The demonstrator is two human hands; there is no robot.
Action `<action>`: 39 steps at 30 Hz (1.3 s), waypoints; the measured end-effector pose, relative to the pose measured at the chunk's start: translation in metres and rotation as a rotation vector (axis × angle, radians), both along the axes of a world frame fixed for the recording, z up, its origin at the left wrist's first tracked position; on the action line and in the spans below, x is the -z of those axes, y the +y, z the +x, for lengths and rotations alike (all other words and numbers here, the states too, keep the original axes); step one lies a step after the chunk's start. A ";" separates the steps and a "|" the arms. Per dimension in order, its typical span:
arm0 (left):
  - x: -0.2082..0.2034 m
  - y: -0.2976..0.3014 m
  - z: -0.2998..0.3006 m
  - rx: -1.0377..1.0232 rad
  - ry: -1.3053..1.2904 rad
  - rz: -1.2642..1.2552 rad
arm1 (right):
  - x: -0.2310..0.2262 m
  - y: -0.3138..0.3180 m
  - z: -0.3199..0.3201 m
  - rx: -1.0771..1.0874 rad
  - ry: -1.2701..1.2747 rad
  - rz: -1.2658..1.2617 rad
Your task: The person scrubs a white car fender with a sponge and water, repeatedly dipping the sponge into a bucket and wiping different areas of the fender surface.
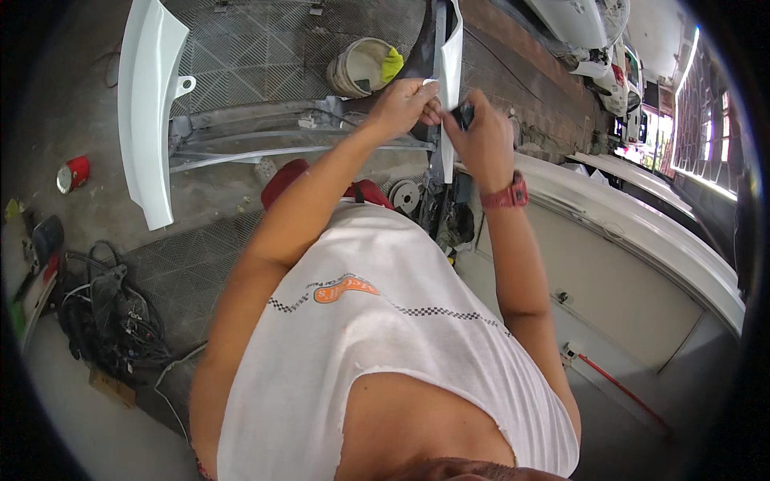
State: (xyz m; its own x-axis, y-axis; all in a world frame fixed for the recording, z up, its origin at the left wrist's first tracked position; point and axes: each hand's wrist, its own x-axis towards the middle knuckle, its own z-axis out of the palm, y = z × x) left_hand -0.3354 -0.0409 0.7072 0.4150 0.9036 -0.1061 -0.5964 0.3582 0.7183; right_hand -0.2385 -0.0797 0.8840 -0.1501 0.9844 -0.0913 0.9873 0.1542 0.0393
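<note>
In front of me a narrow white body panel (451,60) rests along a grey metal stand (437,160). My left hand (405,108) is closed at the panel's left edge, fingers curled and thumb pressed in. A small pale bit shows at its fingertips; what it is I cannot make out. On the panel's other side, my right hand (485,144) grips a small dark block (464,116) between thumb and fingers, close against the white surface. A red watch (507,192) is on my right wrist.
Another white curved panel (146,120) hangs at the stand's left end. Beyond the stand's bar (297,150) sits a bucket (358,68) with a yellow-green cloth (392,64). A red can (73,174) and tangled black wiring (116,309) lie left. A large white panel (626,204) stands right.
</note>
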 end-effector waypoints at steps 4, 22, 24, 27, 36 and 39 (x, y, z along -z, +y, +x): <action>0.003 0.006 0.000 0.006 0.053 0.049 | 0.017 -0.022 0.005 0.092 0.008 -0.047; 0.005 0.007 0.000 -0.061 0.142 0.114 | 0.037 -0.020 0.014 0.182 0.035 0.063; 0.005 0.007 0.000 -0.055 0.150 0.110 | 0.039 -0.020 0.016 0.119 0.112 0.106; 0.003 0.007 -0.001 -0.059 0.158 0.107 | 0.036 -0.020 0.013 0.053 0.127 0.210; 0.003 0.009 -0.002 -0.057 0.145 0.111 | 0.037 -0.024 0.010 0.041 0.164 0.230; 0.003 0.009 -0.002 -0.080 0.172 0.124 | 0.040 -0.026 0.013 0.070 0.179 0.216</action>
